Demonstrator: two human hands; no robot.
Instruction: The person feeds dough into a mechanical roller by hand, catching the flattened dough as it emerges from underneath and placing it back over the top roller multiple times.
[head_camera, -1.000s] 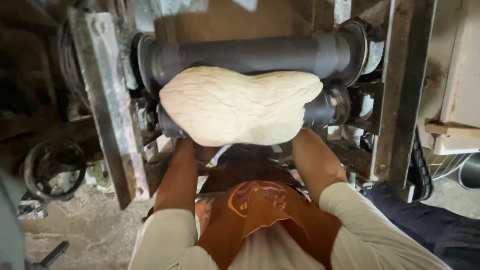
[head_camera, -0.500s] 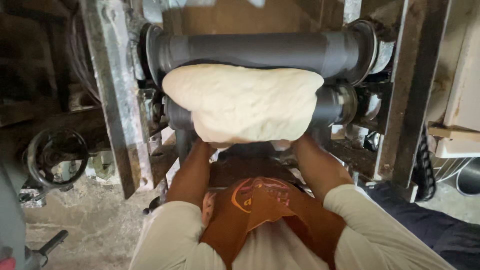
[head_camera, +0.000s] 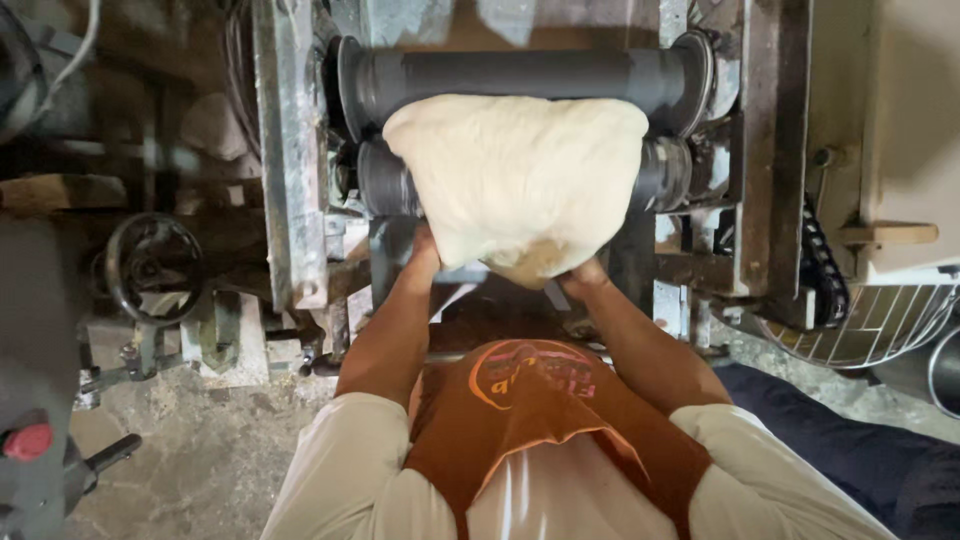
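Both hands press up into the underside of a big slab of dough (head_camera: 515, 175), and most of each is hidden beneath it. Left hand (head_camera: 428, 252) shows only its wrist and the heel of the palm at the dough's lower left edge; right hand (head_camera: 583, 274) shows a bit of knuckle and wrist at the lower right, beside a browner fold at the dough's bottom tip. How far the fingers are spread I cannot tell, since the dough covers them, but both hands clearly bear against it from below, forearms bare and angled inward from pale sleeves (head_camera: 330, 470). Nearest the camera hangs an orange apron (head_camera: 530, 410) with a round print, over a white shirt. Beyond the hands, the dough is pale, thick and rumpled, wider at the top than at the bottom, and it drapes down over the lower roller (head_camera: 385, 178), hiding its middle. Its upper edge lies against the dark upper roller (head_camera: 530, 72), which runs across between two round end flanges. Grey metal frame posts (head_camera: 290, 150) stand either side of the rollers, worn and dusted. Off to the left sits a small handwheel (head_camera: 155, 265) over a gritty concrete floor (head_camera: 200, 450); to the right a black chain (head_camera: 822, 262) hangs beside a wire guard (head_camera: 860, 325).
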